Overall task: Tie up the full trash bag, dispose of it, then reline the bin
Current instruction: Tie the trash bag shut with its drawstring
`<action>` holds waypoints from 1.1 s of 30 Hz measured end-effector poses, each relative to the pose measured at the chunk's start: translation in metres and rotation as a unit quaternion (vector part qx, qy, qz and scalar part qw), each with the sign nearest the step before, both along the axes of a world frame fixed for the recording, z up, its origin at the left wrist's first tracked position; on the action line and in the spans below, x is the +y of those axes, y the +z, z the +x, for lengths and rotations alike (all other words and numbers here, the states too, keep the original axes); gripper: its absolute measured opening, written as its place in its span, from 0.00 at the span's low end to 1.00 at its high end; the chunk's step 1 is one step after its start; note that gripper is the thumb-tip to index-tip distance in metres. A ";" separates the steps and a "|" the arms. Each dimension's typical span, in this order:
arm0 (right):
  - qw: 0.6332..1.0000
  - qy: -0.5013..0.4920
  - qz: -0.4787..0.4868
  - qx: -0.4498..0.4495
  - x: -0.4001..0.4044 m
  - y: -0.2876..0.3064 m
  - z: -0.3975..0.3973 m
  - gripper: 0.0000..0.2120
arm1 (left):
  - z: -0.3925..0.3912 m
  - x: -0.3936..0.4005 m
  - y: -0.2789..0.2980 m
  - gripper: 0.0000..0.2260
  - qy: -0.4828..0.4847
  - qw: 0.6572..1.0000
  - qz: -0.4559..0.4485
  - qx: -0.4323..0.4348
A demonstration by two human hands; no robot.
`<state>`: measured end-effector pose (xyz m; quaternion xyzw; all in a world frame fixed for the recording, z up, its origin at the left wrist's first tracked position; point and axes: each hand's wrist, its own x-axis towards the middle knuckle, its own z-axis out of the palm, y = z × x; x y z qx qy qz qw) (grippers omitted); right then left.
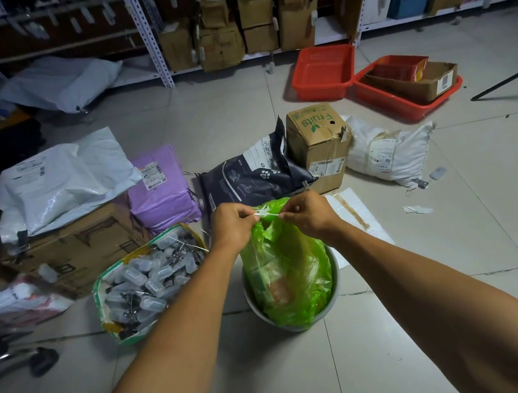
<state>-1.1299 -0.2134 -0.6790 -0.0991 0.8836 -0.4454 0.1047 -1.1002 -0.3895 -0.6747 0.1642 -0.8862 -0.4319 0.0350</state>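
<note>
A full green trash bag [290,275] sits in a round grey bin [335,280] on the tiled floor, low in the middle of the head view. Its top is gathered up above the bin. My left hand [233,225] pinches one stretched end of the bag's top, and my right hand [306,214] pinches the other end. A thin pale strand of plastic [267,215] runs between the two hands. Packaging shows through the green plastic.
A bag of small grey plastic tags [149,278] stands left of the bin. Cardboard boxes [75,245], a purple parcel [159,183], a dark pet-food bag [254,173] and a fruits box [318,141] lie behind. Red baskets [323,70] and shelves are farther back.
</note>
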 end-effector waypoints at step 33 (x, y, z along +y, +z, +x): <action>0.991 -0.107 0.077 -0.004 0.016 -0.011 -0.007 0.08 | -0.002 -0.008 -0.003 0.04 0.027 0.998 -0.061 -0.023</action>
